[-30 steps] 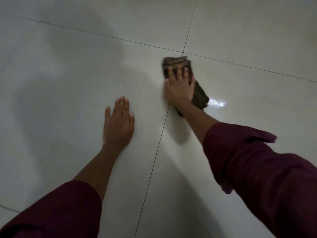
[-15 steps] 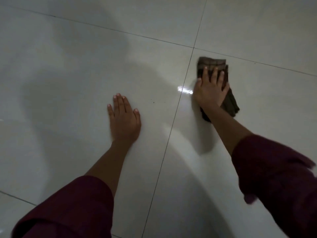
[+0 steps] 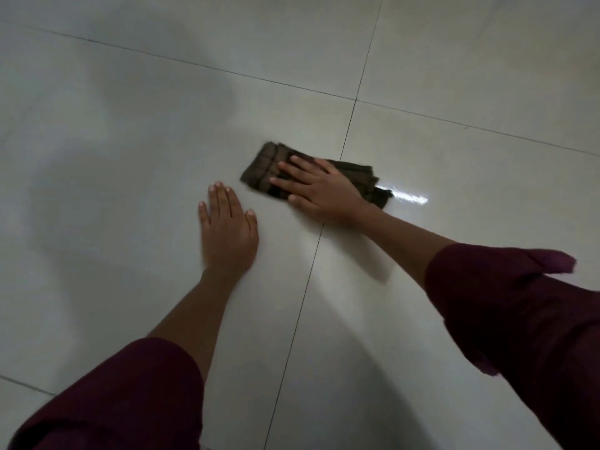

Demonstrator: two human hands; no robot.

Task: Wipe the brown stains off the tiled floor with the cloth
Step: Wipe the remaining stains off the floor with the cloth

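A folded dark brown cloth (image 3: 263,168) lies flat on the pale glossy tiled floor (image 3: 130,157), straddling a grout line. My right hand (image 3: 319,188) presses down on the cloth with straight, spread fingers pointing left. My left hand (image 3: 227,227) rests flat on the tile just left of and below the cloth, fingers together and straight, holding nothing. No brown stains stand out on the tiles around the cloth in this dim light.
Dark grout lines (image 3: 349,131) cross just above the cloth. A bright wet streak (image 3: 407,196) glints to the right of the cloth. My dark maroon sleeves (image 3: 519,306) fill the lower corners. Broad shadows fall over the left tiles.
My right hand has slid the cloth leftward across the grout line, close to my left hand, turning its fingers to the left. A wet streak now shows to the cloth's right.
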